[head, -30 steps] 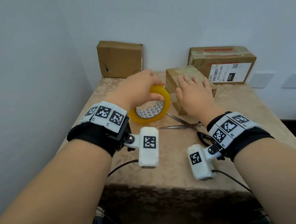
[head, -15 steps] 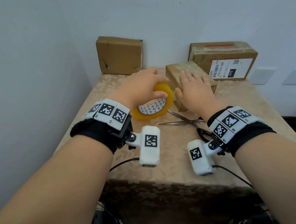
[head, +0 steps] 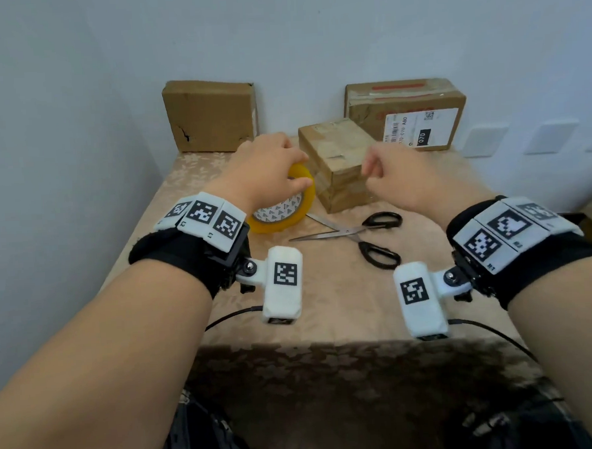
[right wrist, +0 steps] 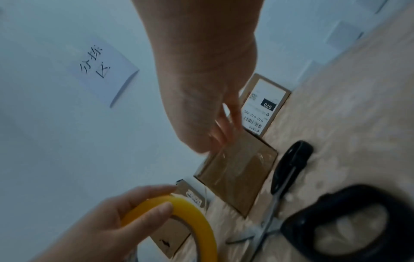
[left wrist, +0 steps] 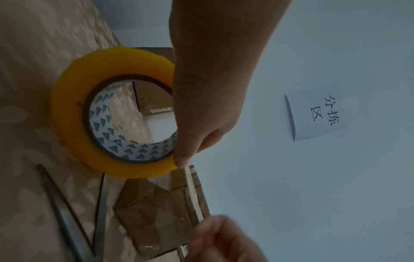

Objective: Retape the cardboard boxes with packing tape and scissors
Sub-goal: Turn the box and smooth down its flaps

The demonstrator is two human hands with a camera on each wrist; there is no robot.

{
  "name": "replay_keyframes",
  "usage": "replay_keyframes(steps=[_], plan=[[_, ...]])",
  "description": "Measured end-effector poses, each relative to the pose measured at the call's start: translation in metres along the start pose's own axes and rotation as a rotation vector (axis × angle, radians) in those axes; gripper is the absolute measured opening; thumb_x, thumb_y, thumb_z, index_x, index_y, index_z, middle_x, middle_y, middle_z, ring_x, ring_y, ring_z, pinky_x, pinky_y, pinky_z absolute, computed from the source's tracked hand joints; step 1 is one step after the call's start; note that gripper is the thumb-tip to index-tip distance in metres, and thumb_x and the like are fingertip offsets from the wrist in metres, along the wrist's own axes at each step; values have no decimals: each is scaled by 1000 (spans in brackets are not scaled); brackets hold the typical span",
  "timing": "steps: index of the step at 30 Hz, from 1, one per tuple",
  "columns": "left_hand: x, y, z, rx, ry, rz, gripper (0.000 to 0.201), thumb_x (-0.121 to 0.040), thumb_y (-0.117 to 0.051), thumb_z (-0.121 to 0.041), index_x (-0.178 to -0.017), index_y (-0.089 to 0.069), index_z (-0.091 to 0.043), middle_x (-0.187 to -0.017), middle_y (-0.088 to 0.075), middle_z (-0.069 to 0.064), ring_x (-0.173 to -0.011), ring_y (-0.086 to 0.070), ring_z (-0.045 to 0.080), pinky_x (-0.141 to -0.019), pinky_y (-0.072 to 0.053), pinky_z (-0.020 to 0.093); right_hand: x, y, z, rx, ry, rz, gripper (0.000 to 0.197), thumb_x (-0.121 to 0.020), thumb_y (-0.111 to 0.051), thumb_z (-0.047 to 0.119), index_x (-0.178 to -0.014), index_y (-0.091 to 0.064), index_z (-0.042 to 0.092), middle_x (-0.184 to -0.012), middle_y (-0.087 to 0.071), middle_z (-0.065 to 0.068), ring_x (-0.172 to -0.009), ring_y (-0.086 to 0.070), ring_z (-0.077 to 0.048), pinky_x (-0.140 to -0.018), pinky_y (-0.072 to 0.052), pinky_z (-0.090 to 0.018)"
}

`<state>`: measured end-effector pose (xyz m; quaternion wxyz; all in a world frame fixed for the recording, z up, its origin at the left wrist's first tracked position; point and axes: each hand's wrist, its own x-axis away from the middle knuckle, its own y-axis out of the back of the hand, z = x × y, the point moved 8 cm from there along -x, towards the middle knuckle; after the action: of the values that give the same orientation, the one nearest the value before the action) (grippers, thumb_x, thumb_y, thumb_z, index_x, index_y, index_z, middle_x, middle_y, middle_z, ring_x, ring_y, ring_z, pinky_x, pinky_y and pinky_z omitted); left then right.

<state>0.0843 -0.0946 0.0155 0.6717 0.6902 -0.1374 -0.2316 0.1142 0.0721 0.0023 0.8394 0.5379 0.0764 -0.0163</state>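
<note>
Tape-laying under way — left hand (head: pixel 267 171) grips the tape roll (head: pixel 283 207), right hand (head: pixel 398 174) curled, grasp unclear; next, scissors (head: pixel 360 233).

Pale wall (head: pixel 312 34), patterned beige tablecloth (head: pixel 327 318)

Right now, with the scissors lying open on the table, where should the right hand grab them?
By the black handle loops, from above on the right. The scissors lie flat and open, handles toward the right hand, blades pointing left toward the tape roll.
</note>
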Motion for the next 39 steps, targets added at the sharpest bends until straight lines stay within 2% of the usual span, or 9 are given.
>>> replay_keyframes(steps=[3, 5, 11, 15, 18, 21, 30, 35, 39], plan=[[3, 0, -2, -22, 30, 14, 48, -95, -46, -45, -140, -43, -29, -134, -44, 5, -123, -40, 26, -100, -33, 43, 28, -36, -11, 228, -40, 397, 42, -87, -66, 24, -126, -52, 15, -123, -52, -5, -108, -51, -22, -81, -39, -26], [4, 1, -1, -14, 50, 24, 47, -96, -46, -43, -140, -43, -29, -135, -44, 5, -123, -40, 27, -100, -33, 44, 41, -48, -16, 269, -53, 488, 60, -85, -69, 28, -137, -43, 14, -134, -44, -8, -118, -48, -26, -91, -40, -29], [6, 5, 2, 18, 79, 34, 44, -95, -47, -47, -134, -49, -29, -132, -47, 6, -121, -45, 28, -99, -35, 45, 44, -49, -4, 293, -16, 508, 64, -88, -67, 19, -143, -36, 15, -138, -47, -9, -122, -49, -27, -88, -42, -29], [8, 6, 6, 51, 84, 17, 40, -94, -49, -45, -129, -52, -26, -128, -50, 5, -117, -47, 27, -96, -40, 44, 44, -32, -2, 214, -73, 511, 47, -91, -58, 12, -137, -50, 17, -135, -52, -6, -118, -52, -24, -85, -42, -26], [9, 7, 6, 64, 80, 13, 39, -94, -50, -43, -129, -52, -26, -128, -50, 4, -117, -47, 26, -96, -41, 43, 53, -13, -6, -53, -175, 482, 28, -92, -56, 7, -118, -65, 11, -97, -67, -9, -87, -61, -21, -68, -48, -26], [10, 8, 6, 73, 76, 7, 37, -94, -49, -42, -128, -52, -27, -128, -50, 3, -116, -48, 25, -95, -42, 43, 67, -7, -10, -364, -271, 459, 6, -91, -64, 17, -96, -67, 14, -72, -59, -6, -66, -52, -14, -55, -35, -22], [9, 6, 11, 136, 73, -6, 38, -95, -49, -42, -128, -52, -24, -128, -50, 3, -116, -48, 24, -96, -41, 41, 79, -42, 1, -622, -423, 741, 72, -70, -61, 70, -106, -53, 9, -70, -54, -2, -66, -51, -14, -65, -35, -25], [8, 6, 13, 173, 71, -31, 33, -94, -50, -43, -119, -54, -23, -117, -54, 2, -105, -51, 21, -91, -44, 40, 70, -50, 6, -708, -452, 684, 72, -63, -57, 66, -106, -52, 8, -74, -54, -5, -66, -54, -14, -80, -36, -32], [-1, 7, 18, 211, 132, -46, 32, -94, -46, -48, -99, -52, -17, -90, -57, -1, -81, -54, 18, -68, -45, 33, 71, -56, 7, -656, -476, 729, 61, -71, -60, 59, -108, -53, 11, -78, -53, -5, -72, -54, -17, -83, -40, -33]])
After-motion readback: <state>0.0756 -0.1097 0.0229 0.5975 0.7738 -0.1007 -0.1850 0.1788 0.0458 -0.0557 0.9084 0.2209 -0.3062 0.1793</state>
